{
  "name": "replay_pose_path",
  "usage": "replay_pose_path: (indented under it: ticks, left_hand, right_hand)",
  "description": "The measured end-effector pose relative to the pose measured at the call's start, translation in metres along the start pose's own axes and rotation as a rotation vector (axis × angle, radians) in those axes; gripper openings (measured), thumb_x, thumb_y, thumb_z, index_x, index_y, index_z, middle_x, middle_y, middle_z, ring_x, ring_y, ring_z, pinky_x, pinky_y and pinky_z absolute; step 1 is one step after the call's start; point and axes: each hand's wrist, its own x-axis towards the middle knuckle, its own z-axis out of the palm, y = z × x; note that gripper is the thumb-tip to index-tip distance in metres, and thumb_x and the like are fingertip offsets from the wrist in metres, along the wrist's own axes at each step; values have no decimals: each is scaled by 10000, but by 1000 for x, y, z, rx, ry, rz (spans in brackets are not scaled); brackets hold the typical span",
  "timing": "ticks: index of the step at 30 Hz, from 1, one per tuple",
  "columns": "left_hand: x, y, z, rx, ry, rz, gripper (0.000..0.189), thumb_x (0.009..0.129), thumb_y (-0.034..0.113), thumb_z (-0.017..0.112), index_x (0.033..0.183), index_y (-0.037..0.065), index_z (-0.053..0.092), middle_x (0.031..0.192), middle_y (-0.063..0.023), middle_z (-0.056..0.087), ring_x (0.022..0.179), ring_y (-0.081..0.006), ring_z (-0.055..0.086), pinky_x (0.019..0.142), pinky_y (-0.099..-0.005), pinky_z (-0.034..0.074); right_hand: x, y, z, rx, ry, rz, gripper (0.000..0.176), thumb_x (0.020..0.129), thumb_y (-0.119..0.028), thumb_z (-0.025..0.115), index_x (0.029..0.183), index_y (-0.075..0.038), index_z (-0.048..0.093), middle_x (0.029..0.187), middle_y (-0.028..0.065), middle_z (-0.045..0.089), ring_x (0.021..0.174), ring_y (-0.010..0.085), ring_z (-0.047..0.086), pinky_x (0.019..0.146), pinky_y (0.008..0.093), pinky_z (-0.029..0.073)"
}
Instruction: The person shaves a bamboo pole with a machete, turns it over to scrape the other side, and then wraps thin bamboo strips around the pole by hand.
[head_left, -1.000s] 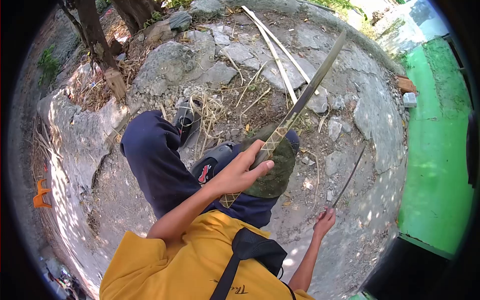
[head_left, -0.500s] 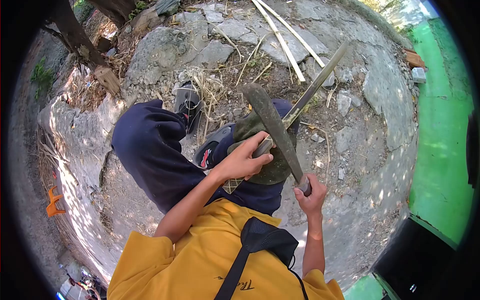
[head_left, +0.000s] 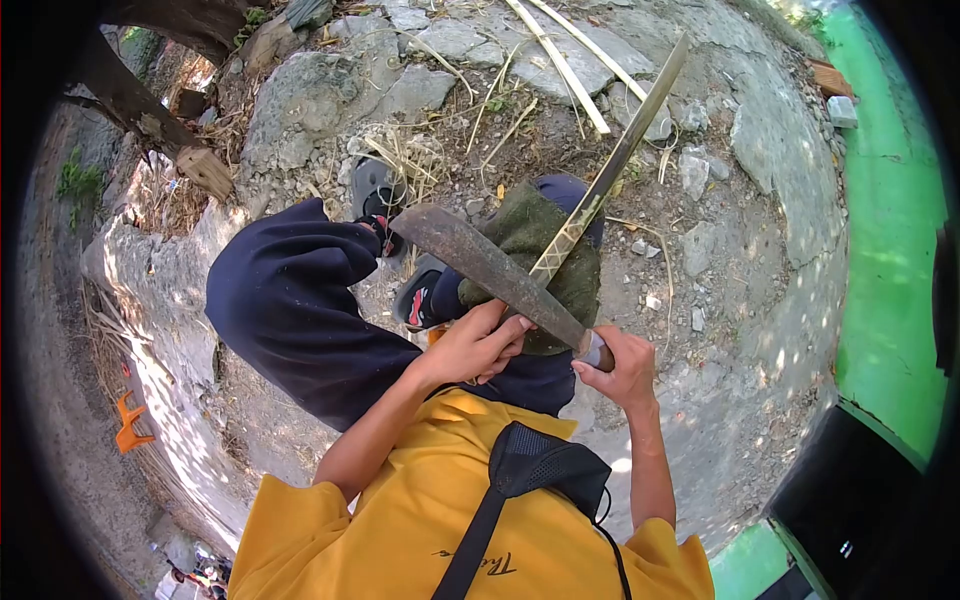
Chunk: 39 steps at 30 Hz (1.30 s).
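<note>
My right hand (head_left: 622,368) is closed round the handle of a machete (head_left: 480,262), whose broad dark blade points up and left. The blade lies across a long split strip of bamboo (head_left: 610,175), which slants up to the right over a dark green cloth (head_left: 535,225) on my leg. My left hand (head_left: 474,345) is closed at the strip's lower end, close under the blade; its fingers partly hide that end.
Two pale strips (head_left: 562,62) lie on the broken concrete ahead. A tree trunk (head_left: 135,90) stands at upper left, an orange chair (head_left: 131,424) at far left. A green wall (head_left: 893,240) runs along the right. My sandalled feet (head_left: 378,190) are on the ground.
The machete has swung, its tip moving left and down, so the blade lies flatter. My right hand has risen slightly, and my left hand sits a little lower on the bamboo strip.
</note>
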Motion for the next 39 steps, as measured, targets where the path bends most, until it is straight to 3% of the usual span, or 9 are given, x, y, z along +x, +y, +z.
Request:
replay_pose_path:
  ticks: [2, 6, 11, 14, 17, 39]
  left_hand:
    - [5, -12, -9, 17, -116, -19, 392, 1166, 297, 438, 906, 14, 513, 636, 11, 436, 427, -75, 428, 392, -255, 377]
    - [7, -17, -13, 42, -98, 1, 447, 1165, 280, 433, 783, 50, 462, 607, 21, 408, 412, -75, 426, 381, -249, 363]
    - [4, -5, -3, -43, -66, 17, 315, 1173, 277, 411, 1044, 12, 524, 621, 35, 378, 396, -74, 390, 368, -250, 350]
    - [5, -10, -4, -60, -90, 0, 286, 1176, 281, 401, 1173, 12, 498, 630, 38, 358, 386, -76, 358, 362, -251, 341]
    - [3, -8, 0, -31, -67, 25, 275, 1176, 289, 400, 1165, 31, 495, 632, 37, 357, 386, -74, 347, 356, -250, 332]
    - [1, -4, 1, -74, -75, -17, 257, 1173, 292, 418, 1167, 43, 477, 627, 34, 364, 384, -64, 326, 352, -256, 320]
  right_hand:
    - [3, -2, -1, -18, -36, -47, 517, 752, -443, 892, 1031, -54, 700, 754, 108, 692, 641, 325, 684, 599, 420, 531]
    - [10, -13, -7, 38, -69, 4, 489, 749, -430, 879, 1020, -69, 691, 734, 104, 681, 640, 330, 681, 589, 423, 527]
    - [18, -28, -10, -63, -122, 99, 458, 780, -483, 842, 955, -105, 650, 661, 85, 634, 581, 324, 664, 545, 432, 510]
    - [21, -26, -9, -78, -141, 129, 452, 782, -438, 861, 1000, -88, 676, 651, 92, 633, 570, 327, 663, 542, 431, 500]
    - [30, -24, -14, -150, -76, 93, 454, 823, -524, 828, 917, -119, 646, 628, 73, 638, 540, 307, 661, 505, 421, 489]
    - [50, -15, -12, -123, -29, 141, 410, 824, -482, 811, 915, -114, 655, 637, 108, 654, 549, 337, 665, 513, 446, 493]
